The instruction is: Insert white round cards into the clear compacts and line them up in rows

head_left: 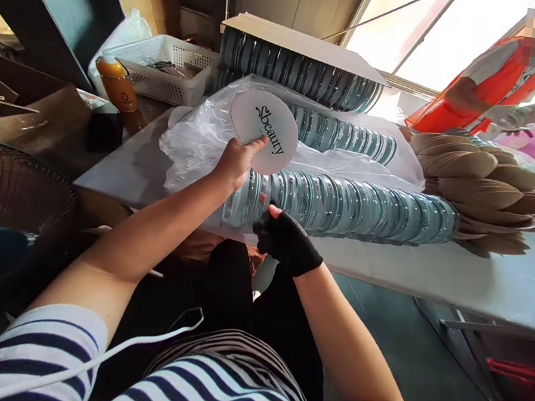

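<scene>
My bare left hand (242, 160) pinches a round white card (269, 126) by its lower edge, with dark "beauty" lettering facing up. Below the card lies a long row of clear round plastic containers (358, 204) on its side along the table's near edge. My right hand (287, 238), in a black glove with bare fingertips, is at the near side of the row's left end. Its fingers are curled and mostly hidden, so I cannot see whether they hold anything. Crumpled clear plastic wrap (197, 141) spreads behind the left end of the row.
Another row of containers (347, 135) lies behind, and an open box (305, 40) holds more. Brown oval pieces (482, 180) are piled at right. A white basket (164, 89), an orange bottle (116, 83) and a fan (5, 209) are at left. Someone in an orange vest (483, 90) stands across the table.
</scene>
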